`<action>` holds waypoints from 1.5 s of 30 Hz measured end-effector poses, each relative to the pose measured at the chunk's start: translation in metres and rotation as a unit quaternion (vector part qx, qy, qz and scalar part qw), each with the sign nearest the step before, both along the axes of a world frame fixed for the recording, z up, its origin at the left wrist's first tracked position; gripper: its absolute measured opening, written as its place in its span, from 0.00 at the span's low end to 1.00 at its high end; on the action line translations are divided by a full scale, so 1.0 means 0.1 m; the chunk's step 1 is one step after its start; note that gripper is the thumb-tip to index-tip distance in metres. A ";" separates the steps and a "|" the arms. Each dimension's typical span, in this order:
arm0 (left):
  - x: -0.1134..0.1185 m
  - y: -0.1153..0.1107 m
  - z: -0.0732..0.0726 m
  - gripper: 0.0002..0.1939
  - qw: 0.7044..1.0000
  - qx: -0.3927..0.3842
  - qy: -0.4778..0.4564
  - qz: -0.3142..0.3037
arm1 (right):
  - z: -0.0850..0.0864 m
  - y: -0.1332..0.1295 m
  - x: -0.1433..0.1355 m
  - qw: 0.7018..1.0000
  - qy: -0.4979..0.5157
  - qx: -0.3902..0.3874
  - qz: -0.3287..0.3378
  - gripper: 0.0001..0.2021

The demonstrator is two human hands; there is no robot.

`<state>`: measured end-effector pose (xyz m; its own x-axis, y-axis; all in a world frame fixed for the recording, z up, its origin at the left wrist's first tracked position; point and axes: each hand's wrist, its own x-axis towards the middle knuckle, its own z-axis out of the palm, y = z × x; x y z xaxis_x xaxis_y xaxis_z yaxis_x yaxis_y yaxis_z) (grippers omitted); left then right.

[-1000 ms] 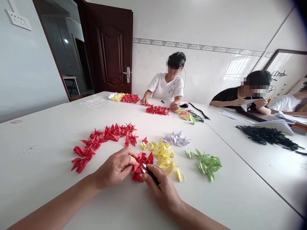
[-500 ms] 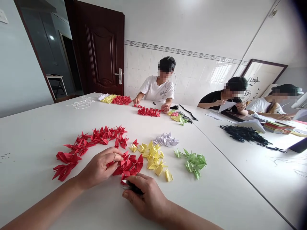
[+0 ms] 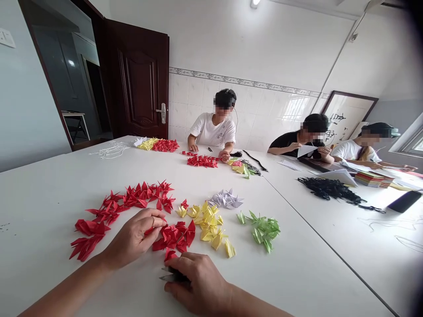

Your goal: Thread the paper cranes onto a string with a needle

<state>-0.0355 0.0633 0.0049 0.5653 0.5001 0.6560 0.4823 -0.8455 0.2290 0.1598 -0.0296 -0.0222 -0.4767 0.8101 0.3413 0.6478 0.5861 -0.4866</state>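
Note:
My left hand (image 3: 134, 237) is closed in a pinch at a red folded paper crane, whose red paper shows between its fingers. Just right of it lies a pile of red paper cranes (image 3: 175, 236). My right hand (image 3: 201, 284) is wrapped round small black thread snips (image 3: 176, 276); their two pointed metal blades stand apart and point left. One more red crane (image 3: 169, 254) touches or nearly touches the right forefinger. A long curved row of red cranes (image 3: 139, 196) lies beyond my left hand. Yellow cranes (image 3: 209, 220) are spread to the right of the red pile.
Purple-white cranes (image 3: 225, 199) and green cranes (image 3: 265, 231) lie on the white table (image 3: 109, 290). Across it sits a person in a white shirt (image 3: 213, 132) by more cranes. Two people handle papers at right, near a black cord heap (image 3: 330, 188).
The snips' blades have come into clearer view, spread apart and a little further left of the red crane. My left hand keeps its pinch. The camera view has tilted up slightly.

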 end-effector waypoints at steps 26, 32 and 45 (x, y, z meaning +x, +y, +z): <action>-0.58 0.47 0.08 0.18 0.912 -0.006 0.085 0.402 | -0.08 0.06 0.00 0.995 -0.069 -0.065 0.034 0.19; -0.64 0.43 0.09 0.23 0.861 -0.166 0.156 0.454 | 0.00 0.01 0.01 0.996 -0.054 -0.062 0.029 0.19; -0.62 0.42 0.11 0.21 0.874 -0.219 0.156 0.405 | -0.02 0.01 0.02 0.997 -0.060 -0.039 0.031 0.16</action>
<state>-0.0976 0.1051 0.0158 0.0267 0.9836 0.1783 0.9787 -0.0620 0.1957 0.1618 -0.0286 -0.0239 -0.5602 0.7996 0.2162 0.6679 0.5904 -0.4531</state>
